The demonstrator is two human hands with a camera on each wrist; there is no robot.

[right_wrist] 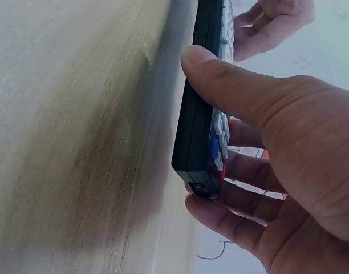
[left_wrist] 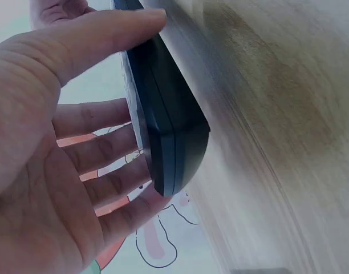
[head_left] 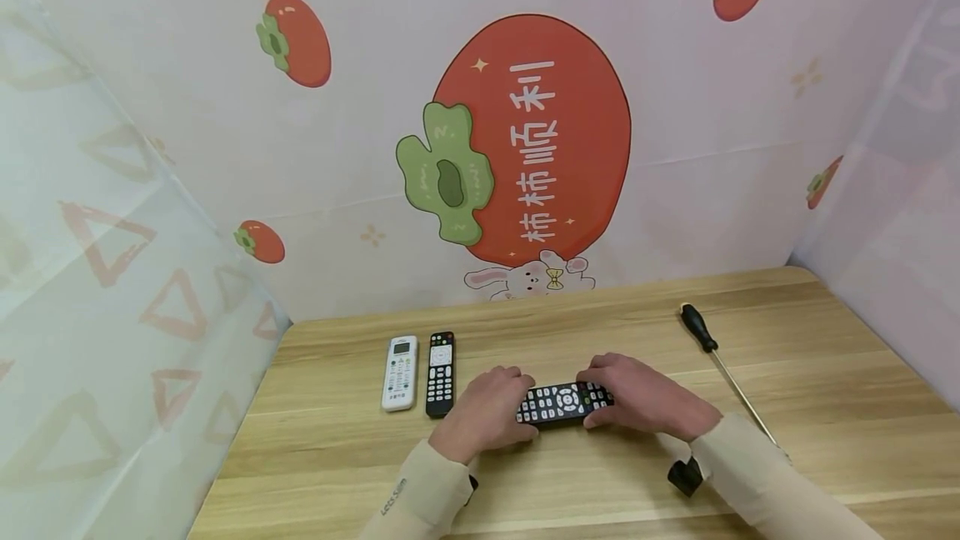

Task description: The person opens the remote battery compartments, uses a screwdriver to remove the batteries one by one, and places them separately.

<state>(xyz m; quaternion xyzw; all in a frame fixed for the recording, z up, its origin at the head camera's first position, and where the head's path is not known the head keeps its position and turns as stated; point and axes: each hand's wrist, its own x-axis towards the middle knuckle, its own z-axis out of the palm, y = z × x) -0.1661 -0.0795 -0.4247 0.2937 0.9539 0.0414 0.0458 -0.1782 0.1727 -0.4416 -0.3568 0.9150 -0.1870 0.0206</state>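
Note:
A black remote control [head_left: 558, 403] with pale buttons lies crosswise between the two hands in the head view, its button side up. My left hand [head_left: 491, 411] grips its left end, thumb along the near edge and fingers at the far edge. At the other end, my right hand [head_left: 630, 394] holds it the same way. The left wrist view shows the remote's plain black end [left_wrist: 174, 148] close over the wood. In the right wrist view, coloured buttons [right_wrist: 215, 148] show near the remote's other end, with the thumb pressed on its side.
A white remote [head_left: 400, 373] and a second black remote [head_left: 440, 375] lie side by side at the left on the wooden table [head_left: 330, 457]. A screwdriver [head_left: 697, 327] with a long shaft lies at the right, partly under the right sleeve. Printed cloth walls [head_left: 360, 148] enclose the table.

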